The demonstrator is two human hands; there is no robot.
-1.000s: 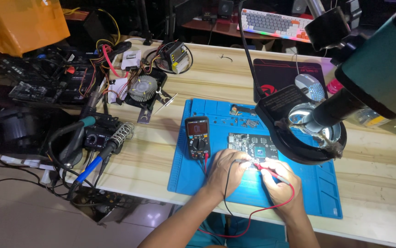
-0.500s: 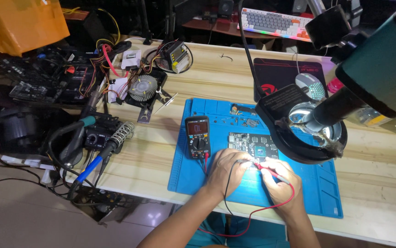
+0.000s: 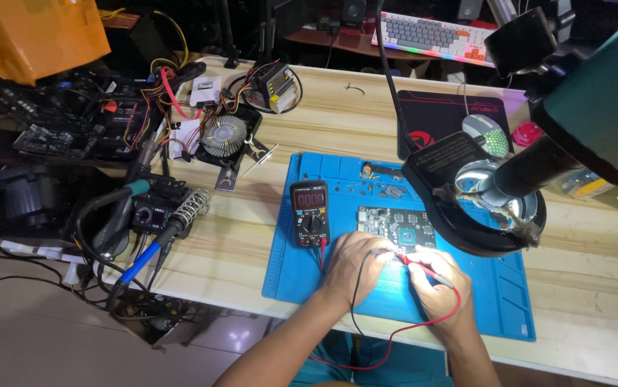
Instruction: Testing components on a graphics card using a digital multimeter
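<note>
1. Wooden bench [image 3: 338, 129] is carrying everything; blue repair mat [image 3: 495, 301] is lying at its near edge.
2. Black microscope base [image 3: 466, 215] is sitting on the mat's right side, overlapping the far end of the board.
3. Multimeter [image 3: 310, 213] is lying on the mat, just left of the board, leads plugged in.
4. Green circuit board [image 3: 395, 223] is lying mid-mat, just beyond my hands.
5. My left hand [image 3: 355, 264] is curled, pinching the black probe [image 3: 384, 252] at the board's near edge.
6. My right hand [image 3: 434, 281] is pinching the red probe [image 3: 423, 269], tip beside the black one.
7. Against the earlier frames, nothing is shifting: both probes are staying planted, so I'm reading this as one held measurement.
</note>
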